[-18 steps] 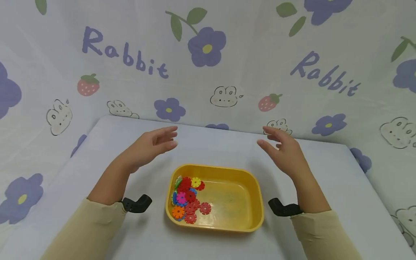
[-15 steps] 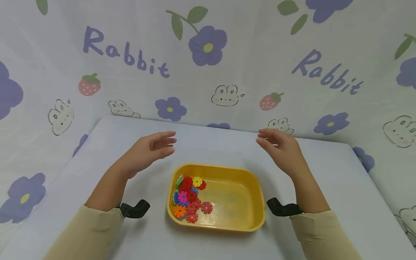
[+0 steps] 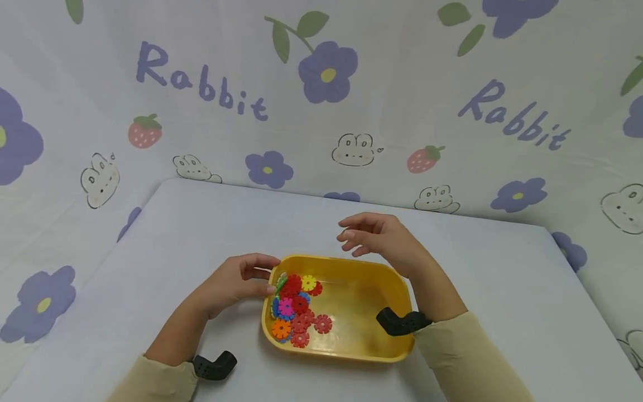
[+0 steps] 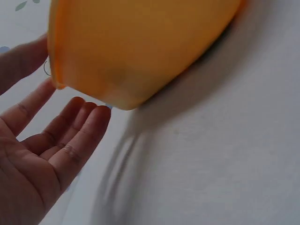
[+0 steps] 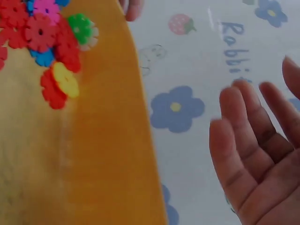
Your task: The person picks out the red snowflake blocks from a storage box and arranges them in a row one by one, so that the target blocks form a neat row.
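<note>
At the left back corner of the yellow tray (image 3: 366, 357) is my left hand (image 3: 226, 287). Its thumb and index finger lie at the rim, the other fingers outside the wall; the left wrist view shows this hand (image 4: 42, 159) beside the tray's outer wall (image 4: 136, 51). My right hand (image 3: 387, 240) hangs above the tray's back edge, holding nothing, fingers loosely bent. Inside the tray's left end lie several flower-shaped discs, among them an orange one (image 3: 281, 328) and a yellow one (image 3: 308, 283). In the right wrist view the right hand (image 5: 262, 164) is apart from the tray.
The tray stands on a white table (image 3: 226, 218). Behind the table hangs a pale cloth (image 3: 402, 84) printed with flowers, rabbits and strawberries. A black wrist device (image 3: 216, 366) is on the left wrist, another (image 3: 402, 322) on the right.
My left hand has come down and right to the tray's rim. My right hand has moved left and slightly down, over the tray's back edge. The discs lie as before.
</note>
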Available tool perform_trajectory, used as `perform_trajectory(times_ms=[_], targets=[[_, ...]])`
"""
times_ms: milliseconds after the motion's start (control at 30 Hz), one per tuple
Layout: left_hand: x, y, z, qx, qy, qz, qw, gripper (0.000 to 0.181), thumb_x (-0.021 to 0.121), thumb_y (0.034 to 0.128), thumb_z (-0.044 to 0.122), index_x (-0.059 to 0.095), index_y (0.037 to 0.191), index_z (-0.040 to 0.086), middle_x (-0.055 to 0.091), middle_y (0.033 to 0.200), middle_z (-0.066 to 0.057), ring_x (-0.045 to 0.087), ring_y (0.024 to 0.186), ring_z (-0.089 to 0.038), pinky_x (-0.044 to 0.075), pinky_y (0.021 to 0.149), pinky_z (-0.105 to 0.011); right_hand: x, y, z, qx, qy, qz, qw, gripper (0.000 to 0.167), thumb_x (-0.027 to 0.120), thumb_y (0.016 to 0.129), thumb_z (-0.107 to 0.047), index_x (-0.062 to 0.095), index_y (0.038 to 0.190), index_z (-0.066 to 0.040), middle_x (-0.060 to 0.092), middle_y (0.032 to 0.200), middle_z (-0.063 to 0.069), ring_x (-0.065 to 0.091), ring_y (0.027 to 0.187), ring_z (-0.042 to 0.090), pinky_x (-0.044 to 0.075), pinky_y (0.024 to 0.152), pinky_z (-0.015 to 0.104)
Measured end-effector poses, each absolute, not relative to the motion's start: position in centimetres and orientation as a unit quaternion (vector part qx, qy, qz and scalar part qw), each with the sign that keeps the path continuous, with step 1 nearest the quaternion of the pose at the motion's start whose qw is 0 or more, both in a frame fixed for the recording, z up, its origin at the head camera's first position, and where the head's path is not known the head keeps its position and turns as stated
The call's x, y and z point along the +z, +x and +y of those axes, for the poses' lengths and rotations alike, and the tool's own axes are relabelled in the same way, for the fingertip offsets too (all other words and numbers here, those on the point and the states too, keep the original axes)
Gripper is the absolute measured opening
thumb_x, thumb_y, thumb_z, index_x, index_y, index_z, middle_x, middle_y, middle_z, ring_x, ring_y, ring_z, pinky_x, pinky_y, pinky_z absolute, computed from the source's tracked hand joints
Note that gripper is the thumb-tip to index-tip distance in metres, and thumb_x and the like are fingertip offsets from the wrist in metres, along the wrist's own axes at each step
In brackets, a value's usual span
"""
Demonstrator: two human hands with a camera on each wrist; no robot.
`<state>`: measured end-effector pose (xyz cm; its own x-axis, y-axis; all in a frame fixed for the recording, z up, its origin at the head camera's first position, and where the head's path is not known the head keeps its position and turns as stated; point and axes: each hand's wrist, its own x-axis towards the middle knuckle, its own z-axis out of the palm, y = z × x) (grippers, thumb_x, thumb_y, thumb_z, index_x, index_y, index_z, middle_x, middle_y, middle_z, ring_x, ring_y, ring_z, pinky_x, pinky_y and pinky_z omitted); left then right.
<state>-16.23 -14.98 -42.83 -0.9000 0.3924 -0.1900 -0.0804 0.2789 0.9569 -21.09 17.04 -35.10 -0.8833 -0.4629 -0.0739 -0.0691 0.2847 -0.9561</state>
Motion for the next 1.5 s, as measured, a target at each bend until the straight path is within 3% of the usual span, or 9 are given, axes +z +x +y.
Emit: perform_trajectory(times_ms=[167,267,400,600,933,1500], targets=[[-43.2,-16.0,-14.8,0.62,0.094,0.753,0.2,0.051,0.079,0.0833,0.016,0.059,0.13,0.01,0.062,0.131,-0.01,0.06,0.118,-0.026,0.056,0.092,-0.033,-36.3,-21.4,14.9,-0.541,-0.204,0.763,0.289,0.035,0.072,0.09,-0.023,0.067,0.119,-0.005,0.068,0.108,0.023,0.066,0.094,0.037,0.059,0.08,0.04],[-43.4,-16.0,-14.8,0.627,0.091,0.747,0.202,0.052,0.079,0.0832,0.016,0.059,0.131,0.01,0.062,0.131,-0.01,0.059,0.119,-0.026,0.056,0.093,-0.033,-37.4,-21.6,13.8,-0.512,-0.227,0.754,0.342,0.036,0.072,0.089,-0.021,0.067,0.121,-0.004,0.069,0.103,0.019,0.066,0.094,0.039,0.059,0.078,0.039],[-43.6,-16.1,-14.8,0.63,0.098,0.744,0.199,0.053,0.078,0.0839,0.016,0.058,0.132,0.009,0.061,0.132,-0.011,0.059,0.12,-0.027,0.055,0.094,-0.034,-39.0,-21.6,12.4,-0.456,-0.261,0.758,0.387,0.034,0.073,0.088,-0.019,0.068,0.119,-0.007,0.072,0.094,0.007,0.067,0.087,0.028,0.056,0.075,0.032],[-43.8,-16.2,-14.9,0.632,0.09,0.745,0.193,0.053,0.079,0.0826,0.016,0.059,0.131,0.011,0.062,0.131,-0.008,0.059,0.119,-0.025,0.055,0.094,-0.033,-40.8,-21.1,11.0,-0.388,-0.279,0.771,0.422,0.026,0.076,0.086,-0.014,0.072,0.112,-0.013,0.072,0.084,0.005,0.062,0.075,0.014,0.05,0.071,0.024],[-44.0,-15.9,-14.9,0.636,0.085,0.746,0.179,0.051,0.08,0.0822,0.018,0.062,0.129,0.009,0.064,0.128,-0.01,0.059,0.119,-0.025,0.054,0.095,-0.032,-41.7,-20.9,9.9,-0.35,-0.32,0.8,0.369,0.029,0.082,0.08,-0.014,0.073,0.107,-0.02,0.054,0.065,-0.001,0.048,0.061,0.011,0.041,0.059,0.021],[-44.3,-15.8,-15.0,0.645,0.092,0.738,0.175,0.05,0.079,0.0827,0.015,0.061,0.129,0.007,0.064,0.129,-0.012,0.06,0.119,-0.026,0.055,0.093,-0.029,-42.3,-20.6,9.6,-0.307,-0.315,0.831,0.342,0.02,0.083,0.079,-0.017,0.072,0.095,-0.024,0.054,0.063,-0.003,0.049,0.059,0.009,0.04,0.057,0.022]])
